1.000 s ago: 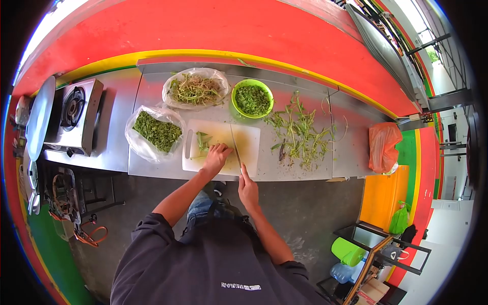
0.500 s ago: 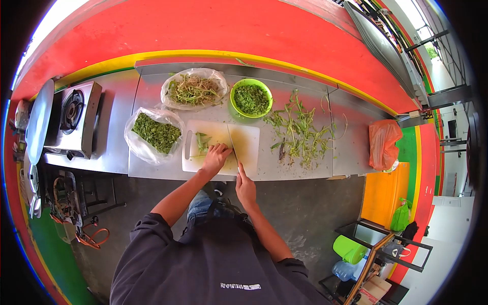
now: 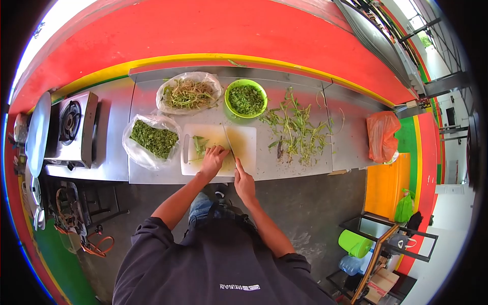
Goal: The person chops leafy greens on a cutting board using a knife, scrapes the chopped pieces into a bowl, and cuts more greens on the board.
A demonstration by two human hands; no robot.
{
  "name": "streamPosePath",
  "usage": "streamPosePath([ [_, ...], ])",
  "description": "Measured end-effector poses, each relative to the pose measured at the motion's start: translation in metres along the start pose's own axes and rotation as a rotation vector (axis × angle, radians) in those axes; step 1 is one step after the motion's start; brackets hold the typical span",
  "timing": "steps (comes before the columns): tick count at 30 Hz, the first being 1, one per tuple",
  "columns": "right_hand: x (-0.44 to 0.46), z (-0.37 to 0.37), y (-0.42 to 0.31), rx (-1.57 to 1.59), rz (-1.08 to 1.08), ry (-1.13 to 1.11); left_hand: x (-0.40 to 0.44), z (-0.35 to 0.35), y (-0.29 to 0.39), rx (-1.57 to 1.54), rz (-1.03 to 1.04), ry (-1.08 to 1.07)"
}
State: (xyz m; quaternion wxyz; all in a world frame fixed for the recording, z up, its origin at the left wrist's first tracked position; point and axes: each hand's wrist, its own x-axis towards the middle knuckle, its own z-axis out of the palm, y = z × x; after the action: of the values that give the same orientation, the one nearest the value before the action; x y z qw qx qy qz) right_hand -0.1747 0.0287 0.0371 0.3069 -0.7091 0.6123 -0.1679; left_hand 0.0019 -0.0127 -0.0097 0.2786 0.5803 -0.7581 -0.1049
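Observation:
My right hand (image 3: 244,184) is closed round the handle of a knife (image 3: 229,142), whose blade lies over a white cutting board (image 3: 246,133). Beside the blade, my left hand (image 3: 213,160) presses on greens on the board, fingers bent together. Several green leaves (image 3: 199,144) lie left of my fingers. Behind the board stands a green bowl (image 3: 228,104) of chopped greens. To the left are a plastic bag of chopped greens (image 3: 154,138) and a plastic bag of stems and roots (image 3: 188,94). Loose leafy stems (image 3: 299,129) are spread on the right.
A gas stove (image 3: 76,127) sits at the left end of the steel counter (image 3: 114,147). An orange plastic bag (image 3: 383,137) rests at the right end. A rack with a green bucket (image 3: 355,243) and a water bottle (image 3: 351,265) stands lower right.
The view has shifted slightly. The knife has tilted a little and stays close to my left fingers; my right hand has moved slightly left with it.

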Motion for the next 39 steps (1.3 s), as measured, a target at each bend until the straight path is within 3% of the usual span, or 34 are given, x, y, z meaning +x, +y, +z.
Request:
streamPosePath([
  [6, -0.011, 0.007, 0.004, 0.042, -0.058, 0.091, 0.000, -0.003, 0.000, -0.037, -0.016, -0.026],
  [10, 0.001, 0.005, -0.005, 0.009, 0.023, 0.035, 0.003, -0.005, 0.002, -0.003, -0.006, -0.025],
  [15, -0.007, 0.006, -0.002, 0.075, -0.065, 0.101, 0.002, 0.002, -0.002, -0.006, -0.032, 0.028],
  [22, 0.000, 0.015, -0.002, -0.019, 0.030, 0.061, 0.003, -0.001, 0.002, -0.029, -0.006, 0.042],
  [27, -0.013, 0.013, -0.001, 0.104, -0.039, 0.114, 0.006, 0.000, -0.001, -0.047, -0.033, 0.041],
  [39, -0.012, 0.013, 0.002, 0.062, -0.026, 0.086, 0.003, -0.002, -0.003, -0.029, 0.008, 0.084],
])
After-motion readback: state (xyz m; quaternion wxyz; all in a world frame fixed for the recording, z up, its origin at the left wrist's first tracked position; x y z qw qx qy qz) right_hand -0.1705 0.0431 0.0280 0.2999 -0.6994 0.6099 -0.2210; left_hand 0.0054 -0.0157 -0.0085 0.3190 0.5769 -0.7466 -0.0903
